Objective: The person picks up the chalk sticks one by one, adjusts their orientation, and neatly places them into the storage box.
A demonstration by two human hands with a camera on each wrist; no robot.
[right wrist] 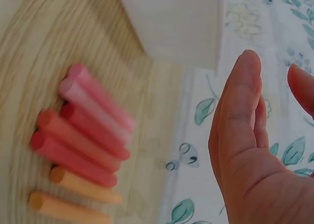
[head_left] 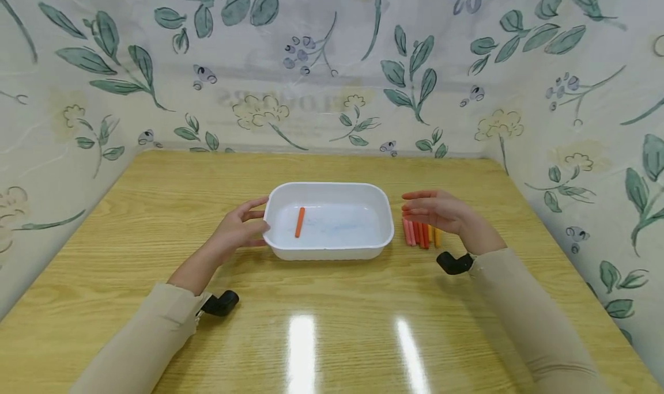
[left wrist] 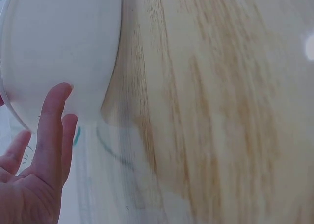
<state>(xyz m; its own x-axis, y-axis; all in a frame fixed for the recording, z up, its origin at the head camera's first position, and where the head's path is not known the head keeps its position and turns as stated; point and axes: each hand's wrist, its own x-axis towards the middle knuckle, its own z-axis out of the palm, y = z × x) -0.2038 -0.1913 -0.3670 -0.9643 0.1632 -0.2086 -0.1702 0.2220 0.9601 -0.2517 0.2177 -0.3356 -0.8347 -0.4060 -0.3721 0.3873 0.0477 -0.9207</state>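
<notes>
Left hand (head_left: 236, 229) touching tray (head_left: 332, 254), orange stick (head_left: 300, 222) inside

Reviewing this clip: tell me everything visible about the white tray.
The white tray is a shallow rectangle with rounded corners and a thin rim; it looks like smooth plastic. It stands open side up on the wood-grain table, long sides running left to right. One orange stick lies inside, toward the left end, and faint bluish smudges mark the bottom. The left hand touches its left end; the right hand is apart from it.

Glare streaks the table (head_left: 353, 293); both wrist views look dimmer.
</notes>
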